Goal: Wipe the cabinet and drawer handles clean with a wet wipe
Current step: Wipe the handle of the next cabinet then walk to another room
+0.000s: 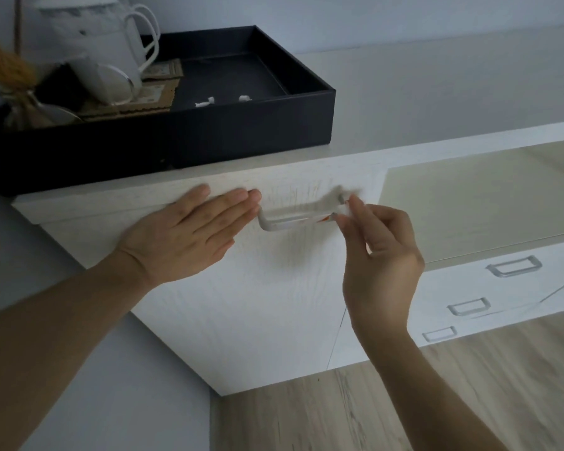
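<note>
A white cabinet door [274,304] carries a pale metal bar handle [290,224] near its top. My left hand [189,236] lies flat and open against the door, fingertips just left of the handle. My right hand [381,255] pinches a blurred white wet wipe [336,198] at the handle's right end. Three smaller drawer handles show at the lower right: one upper [515,266], one middle [469,306], one lower [439,333].
A black tray [241,125] sits on the cabinet top, holding a white jug [88,37], a cup [92,76], paper sachets and a reed vase [17,99]. A beige panel [485,196] lies right of the door. Wooden floor [404,402] lies below.
</note>
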Available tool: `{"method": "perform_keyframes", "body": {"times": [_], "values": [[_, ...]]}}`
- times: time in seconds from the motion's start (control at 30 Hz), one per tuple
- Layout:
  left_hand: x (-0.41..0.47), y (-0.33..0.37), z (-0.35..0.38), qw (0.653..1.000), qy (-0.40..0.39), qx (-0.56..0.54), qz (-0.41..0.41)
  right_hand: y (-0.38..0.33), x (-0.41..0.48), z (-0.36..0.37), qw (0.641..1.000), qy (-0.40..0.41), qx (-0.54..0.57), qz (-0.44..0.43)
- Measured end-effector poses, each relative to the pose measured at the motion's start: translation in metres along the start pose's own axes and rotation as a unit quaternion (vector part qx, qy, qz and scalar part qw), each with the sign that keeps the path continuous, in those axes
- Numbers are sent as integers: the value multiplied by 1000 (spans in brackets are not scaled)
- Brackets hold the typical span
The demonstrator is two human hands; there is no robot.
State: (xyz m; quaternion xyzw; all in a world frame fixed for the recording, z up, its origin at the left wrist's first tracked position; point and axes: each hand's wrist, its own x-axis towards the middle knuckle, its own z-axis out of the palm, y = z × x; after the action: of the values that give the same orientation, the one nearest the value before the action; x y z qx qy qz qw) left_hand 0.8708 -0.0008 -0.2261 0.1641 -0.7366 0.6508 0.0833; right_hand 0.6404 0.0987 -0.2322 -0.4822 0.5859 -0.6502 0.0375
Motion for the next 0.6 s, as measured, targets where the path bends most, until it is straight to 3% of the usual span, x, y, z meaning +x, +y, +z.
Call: {"method": "perform_keyframes", "body": {"times": [0.13, 0.23, 0.37, 0.5, 0.6], "values": [[1, 1, 0, 1000, 6, -6, -13, 0, -1, 7, 999, 49, 17, 18], [2, 1, 0, 1000, 2, -2, -14, -2, -6, 12, 997, 67, -12, -39], [2, 2, 0, 1000, -2, 5, -16, 0, -5, 18, 993, 107, 40, 9], [3, 4, -1, 1000, -5, 6, -19, -1, -11, 14, 996, 50, -19, -77], [3, 3, 0, 1000, -4, 4, -23, 3, -2, 4, 998, 64, 21, 8]]}}
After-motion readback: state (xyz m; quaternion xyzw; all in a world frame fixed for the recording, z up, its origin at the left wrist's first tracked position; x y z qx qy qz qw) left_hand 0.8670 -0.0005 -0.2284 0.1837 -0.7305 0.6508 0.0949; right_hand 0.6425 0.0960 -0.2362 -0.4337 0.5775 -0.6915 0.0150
